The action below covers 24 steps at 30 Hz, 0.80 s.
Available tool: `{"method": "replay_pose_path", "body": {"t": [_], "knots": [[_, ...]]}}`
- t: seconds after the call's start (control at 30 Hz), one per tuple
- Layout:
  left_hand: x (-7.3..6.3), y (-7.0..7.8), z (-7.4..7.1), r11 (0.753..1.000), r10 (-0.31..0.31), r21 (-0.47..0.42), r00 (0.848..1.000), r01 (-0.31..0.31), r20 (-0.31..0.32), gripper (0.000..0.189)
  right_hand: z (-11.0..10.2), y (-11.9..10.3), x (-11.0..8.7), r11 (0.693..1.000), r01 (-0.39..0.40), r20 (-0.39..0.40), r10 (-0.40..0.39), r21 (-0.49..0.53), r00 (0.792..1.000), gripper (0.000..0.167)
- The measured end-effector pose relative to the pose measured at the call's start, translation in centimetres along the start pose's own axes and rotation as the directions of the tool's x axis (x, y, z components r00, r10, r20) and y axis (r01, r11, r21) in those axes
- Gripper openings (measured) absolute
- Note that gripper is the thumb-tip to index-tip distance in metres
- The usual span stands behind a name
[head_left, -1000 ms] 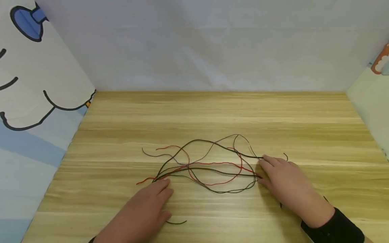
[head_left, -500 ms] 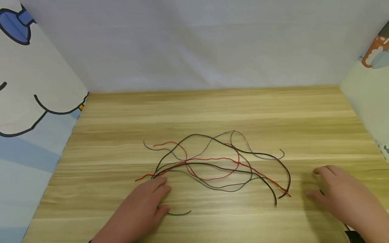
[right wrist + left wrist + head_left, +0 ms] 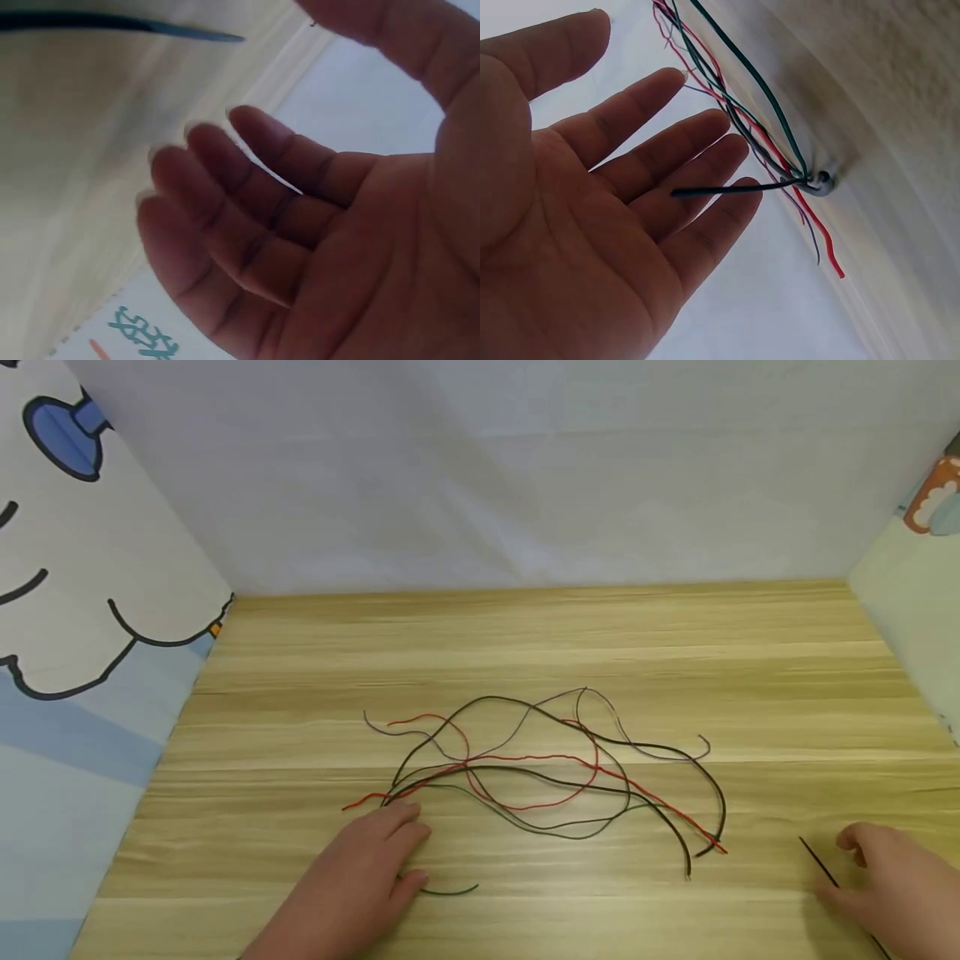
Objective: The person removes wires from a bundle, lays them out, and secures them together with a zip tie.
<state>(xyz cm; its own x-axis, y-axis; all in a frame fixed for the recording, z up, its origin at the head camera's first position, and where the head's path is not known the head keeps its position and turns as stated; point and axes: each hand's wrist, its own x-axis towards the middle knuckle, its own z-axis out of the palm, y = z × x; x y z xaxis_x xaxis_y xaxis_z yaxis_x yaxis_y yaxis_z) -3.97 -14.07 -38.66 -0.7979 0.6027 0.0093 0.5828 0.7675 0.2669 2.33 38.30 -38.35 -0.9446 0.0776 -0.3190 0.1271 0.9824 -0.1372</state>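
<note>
A loose bundle of thin wires lies spread over the table: a thick black wire (image 3: pixel 491 697), a red wire (image 3: pixel 656 798) and finer green and purple ones, crossing in the middle. Beside the bundle's left ends rests my left hand (image 3: pixel 341 885). Its fingers are extended in the left wrist view, with a dark wire end (image 3: pixel 712 190) across in front of them. A green wire end (image 3: pixel 452 893) pokes out past the left thumb. At the lower right, my right hand (image 3: pixel 900 889) has loosely bent fingers and an empty palm, near a separate thin dark wire (image 3: pixel 817 860) partly hidden by it.
The wood-grain table (image 3: pixel 540 627) meets a white back wall (image 3: pixel 480 510). A cartoon-printed panel (image 3: pixel 75 552) stands along the left side, and a pale printed panel (image 3: pixel 915 610) along the right.
My right hand has left the wires' right ends and moved right and nearer the front edge, beside the separate dark wire. Those ends now lie uncovered. The left hand stays nearly still.
</note>
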Motion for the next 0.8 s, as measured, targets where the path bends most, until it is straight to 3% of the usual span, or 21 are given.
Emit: {"method": "replay_pose_path", "body": {"t": [0.1,0.23,0.4,0.5,0.6,0.67,0.8], "knots": [[-0.2,0.0,0.1,1.0,0.002,0.002,1.0,-0.002,-0.008,0.039,0.3,0.0,0.2,0.998,-0.053,0.195,0.043,0.046,0.98,0.038],[-0.5,0.1,0.2,1.0,0.001,-0.002,1.0,-0.001,-0.019,0.038,1.0,-0.7,-0.1,0.996,-0.077,0.274,0.061,0.048,0.96,0.017],[-0.5,0.4,0.0,1.0,-0.009,-0.008,1.0,0.009,0.015,0.039,0.2,-2.4,-1.2,0.999,-0.025,0.188,0.016,0.047,0.982,0.021],[-0.3,0.6,-0.1,1.0,-0.001,-0.007,0.999,0.001,0.038,0.039,-1.3,-4.4,-1.6,0.992,0.047,0.09,-0.058,0.12,0.994,0.022],[-0.2,0.6,-0.1,1.0,0.001,-0.014,0.999,0.0,0.053,0.039,-2.8,-6.3,-1.2,0.975,0.14,0.001,-0.142,0.173,0.99,0.021],[-0.1,0.6,0.0,1.0,0.001,-0.021,0.998,0.001,0.06,0.038,-3.5,-6.9,-0.5,0.971,0.182,-0.049,-0.176,0.157,0.983,0.02],[0.1,0.7,0.4,1.0,0.02,-0.004,0.998,-0.02,0.054,0.036,-3.9,-6.5,1.6,0.987,0.139,-0.034,-0.137,0.078,0.99,0.015]]}}
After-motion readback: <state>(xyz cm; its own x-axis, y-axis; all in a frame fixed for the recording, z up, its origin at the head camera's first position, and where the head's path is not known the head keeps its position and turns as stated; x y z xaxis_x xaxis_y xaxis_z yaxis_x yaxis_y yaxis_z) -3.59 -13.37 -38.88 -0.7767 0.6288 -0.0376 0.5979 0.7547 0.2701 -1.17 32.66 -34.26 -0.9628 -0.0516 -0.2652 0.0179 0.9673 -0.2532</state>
